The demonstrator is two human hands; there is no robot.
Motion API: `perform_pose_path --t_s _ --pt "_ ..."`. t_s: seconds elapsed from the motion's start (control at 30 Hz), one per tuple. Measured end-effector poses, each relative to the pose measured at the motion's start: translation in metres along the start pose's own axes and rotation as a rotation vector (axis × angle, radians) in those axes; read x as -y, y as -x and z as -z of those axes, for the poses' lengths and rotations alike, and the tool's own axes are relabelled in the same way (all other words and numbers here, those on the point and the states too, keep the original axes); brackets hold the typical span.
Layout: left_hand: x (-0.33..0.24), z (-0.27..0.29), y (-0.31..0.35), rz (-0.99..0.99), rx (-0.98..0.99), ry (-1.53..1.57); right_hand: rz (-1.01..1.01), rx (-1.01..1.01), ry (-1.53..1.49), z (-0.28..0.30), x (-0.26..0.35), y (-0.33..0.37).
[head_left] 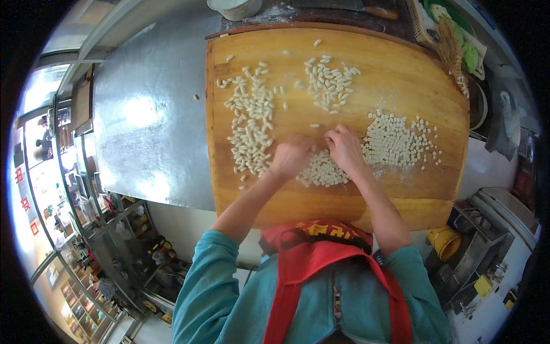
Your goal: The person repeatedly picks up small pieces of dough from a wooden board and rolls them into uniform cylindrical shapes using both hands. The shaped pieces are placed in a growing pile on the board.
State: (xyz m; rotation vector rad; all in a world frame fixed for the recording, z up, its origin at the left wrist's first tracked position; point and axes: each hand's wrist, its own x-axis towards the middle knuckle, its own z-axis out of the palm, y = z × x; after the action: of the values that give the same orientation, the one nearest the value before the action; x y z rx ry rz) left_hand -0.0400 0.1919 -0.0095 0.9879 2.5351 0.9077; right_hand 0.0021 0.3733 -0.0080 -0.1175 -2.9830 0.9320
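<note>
Wooden board (401, 69), dough pieces (325, 172) (broom (449, 47) beside)

Busy wooden desk (407, 66), this! Long white pieces (260, 106) crowd its left side, a second batch (331, 83) sits far-middle, little cubes (385, 137) pack the right, another heap (323, 172) nearer centre, white powder (382, 170) dusting the wood.

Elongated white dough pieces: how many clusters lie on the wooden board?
2: a left cluster and an upper-middle cluster; several loose pieces lie apart, others may be hidden.
</note>
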Motion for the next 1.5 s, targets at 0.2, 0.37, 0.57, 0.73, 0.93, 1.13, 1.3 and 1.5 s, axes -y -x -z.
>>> perform_pose_path --t_s 0.2,0.37,0.57,0.73,0.93,1.13,1.3,1.5 --pt "-0.013 0.003 0.0 0.077 -0.065 -0.006 -0.3 0.188 -0.103 0.012 -0.012 -0.006" --pt "-0.013 0.007 0.001 0.117 -0.112 0.098 -0.437 0.175 -0.002 0.022 -0.009 -0.032" --pt "-0.004 0.002 -0.002 0.148 -0.049 0.066 -0.403 0.137 -0.005 0.011 -0.012 -0.041" --pt "-0.009 0.01 0.001 0.22 -0.087 0.01 0.003 0.03 -0.159 0.014 0.031 -0.014" --pt "-0.01 0.03 -0.006 0.119 -0.029 -0.032 -0.05 0.254 0.07 -0.003 0.022 -0.008" --pt "-0.001 0.018 -0.019 0.25 0.02 -0.059 -0.283 0.245 -0.052 0.023 -0.002 -0.012" --pt "0.005 0.017 -0.029 0.291 -0.108 -0.091 -0.359 0.135 0.056 0.016 -0.005 -0.029" --pt "-0.004 0.022 -0.051 0.412 0.021 -0.223 -0.326 0.22 0.098 0.02 0.002 -0.042"
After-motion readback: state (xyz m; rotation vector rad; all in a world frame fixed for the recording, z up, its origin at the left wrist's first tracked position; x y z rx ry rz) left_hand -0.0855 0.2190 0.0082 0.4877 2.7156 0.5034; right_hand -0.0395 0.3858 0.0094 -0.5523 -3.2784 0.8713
